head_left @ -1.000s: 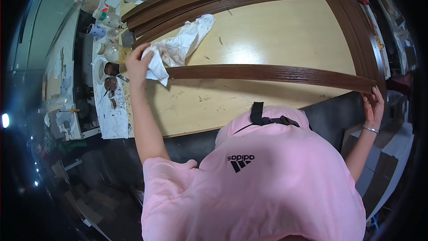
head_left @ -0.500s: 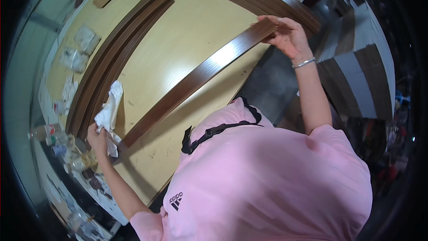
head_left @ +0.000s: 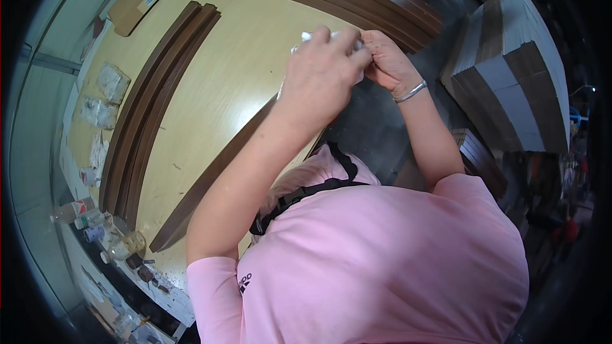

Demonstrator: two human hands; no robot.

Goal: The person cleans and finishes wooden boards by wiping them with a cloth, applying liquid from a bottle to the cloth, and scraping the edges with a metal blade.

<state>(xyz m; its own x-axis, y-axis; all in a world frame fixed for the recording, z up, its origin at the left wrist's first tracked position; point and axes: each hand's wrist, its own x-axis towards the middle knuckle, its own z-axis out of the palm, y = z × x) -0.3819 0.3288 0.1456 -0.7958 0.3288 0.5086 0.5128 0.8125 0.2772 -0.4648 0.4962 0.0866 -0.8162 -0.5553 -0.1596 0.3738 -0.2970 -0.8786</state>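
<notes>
Left hand (head_left: 322,75): fingers clamped on white cloth (head_left: 307,36) | Right hand (head_left: 392,69): just beside, fingers partly hidden, grip can't tell | Brown strip (head_left: 175,226): slants over tabletop (head_left: 242,44), partly behind left forearm (head_left: 239,181)

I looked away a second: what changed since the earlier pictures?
The left hand carried the crumpled white cloth along the long brown wooden strip from left end to right, beside the right hand, which stayed there. The grouped brown strips at left stayed put.
</notes>
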